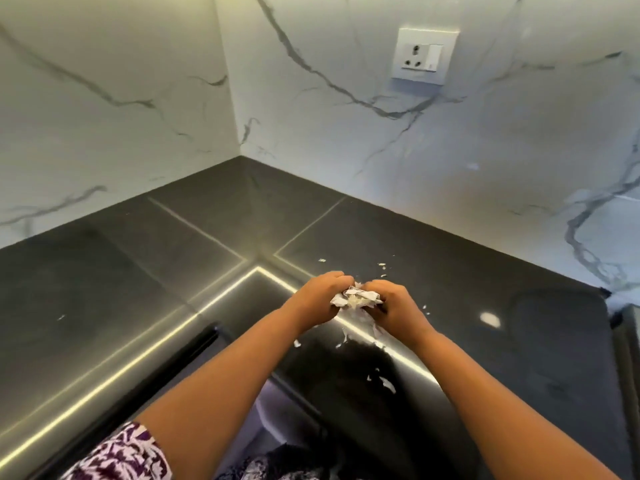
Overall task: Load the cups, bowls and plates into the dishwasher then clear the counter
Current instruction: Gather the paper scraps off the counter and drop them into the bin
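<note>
A bunch of white scraps [356,298] is pressed together between my two hands above the black counter [173,271]. My left hand [317,299] curls round the bunch from the left. My right hand [398,306] curls round it from the right. Loose white scraps lie on the counter beyond my hands [381,270], and more lie nearer to me [387,384] and under my wrists [341,341]. No cups, bowls or plates are in view.
The counter runs into a corner of white marbled wall [242,98]. A wall socket [422,55] sits high on the right wall. The counter ends at the far right [606,296]. Its front edge [194,348] lies on the left near my patterned sleeve [128,455].
</note>
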